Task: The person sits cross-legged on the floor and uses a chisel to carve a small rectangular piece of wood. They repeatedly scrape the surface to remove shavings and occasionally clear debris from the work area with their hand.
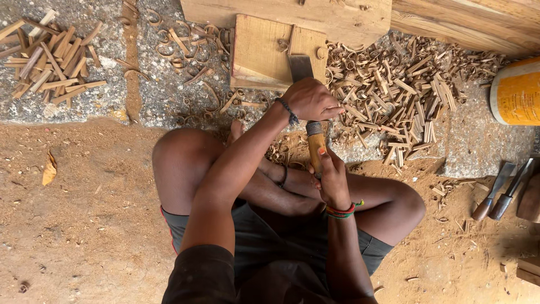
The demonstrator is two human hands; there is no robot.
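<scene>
I sit cross-legged on the ground and hold a wide chisel (301,67) with a wooden handle (315,147). My left hand (311,99) is wrapped around the shaft just above the handle's metal ring, and a dark bead bracelet sits on that wrist. My right hand (333,179) grips the lower end of the handle; it wears red and green bangles. The blade's edge rests on a pale wooden block (259,53) in front of me. The tip of the blade meets the block's near edge.
Curled wood shavings and short offcut sticks (394,90) cover the stone slab to the right. A heap of split sticks (50,56) lies far left. Two more chisels (503,191) lie on the sawdust at right, below a yellow container (516,93). Planks (467,25) run across the top.
</scene>
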